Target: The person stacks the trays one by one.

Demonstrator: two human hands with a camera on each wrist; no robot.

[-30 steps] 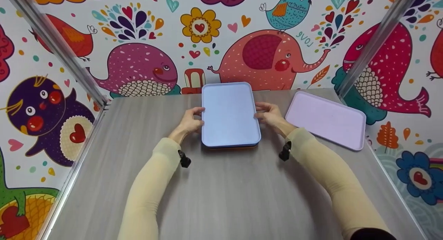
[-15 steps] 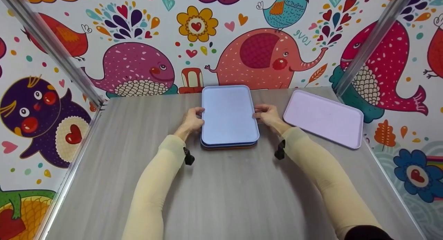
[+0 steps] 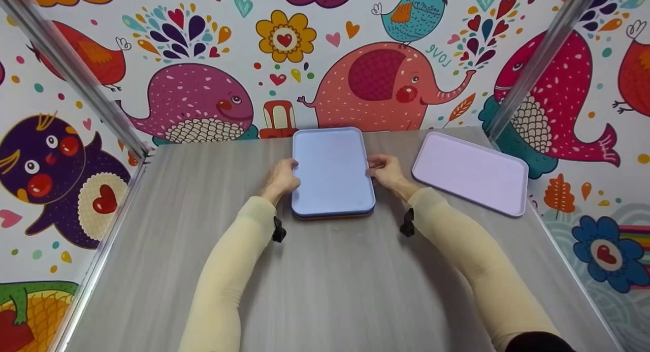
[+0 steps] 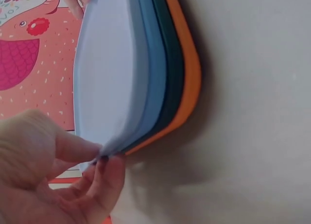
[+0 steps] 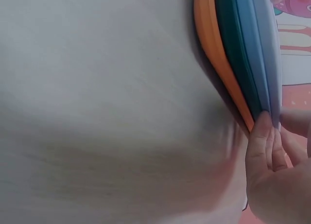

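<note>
A light blue rectangular tray (image 3: pixel 332 171) tops a stack of trays at the middle back of the table. Below it, the left wrist view shows the edges of a darker blue tray (image 4: pixel 156 54), a dark green tray (image 4: pixel 174 63) and an orange tray (image 4: pixel 191 80). My left hand (image 3: pixel 280 179) pinches the light blue tray's left rim between thumb and fingers. On the opposite side, my right hand (image 3: pixel 388 172) pinches the right rim, its fingertips beside the stacked edges in the right wrist view. Whether the top tray fully rests on the others is unclear.
To the right lies a lilac tray (image 3: pixel 469 173), set at an angle near the table's right edge. The grey table (image 3: pixel 325 286) meets a wall (image 3: pixel 203 32) printed with cartoon animals. Metal posts (image 3: pixel 543 62) stand at the back corners.
The light blue tray has come down onto the stack and slid slightly toward me, lining up with the trays below. Both hands moved with it and keep their hold.
</note>
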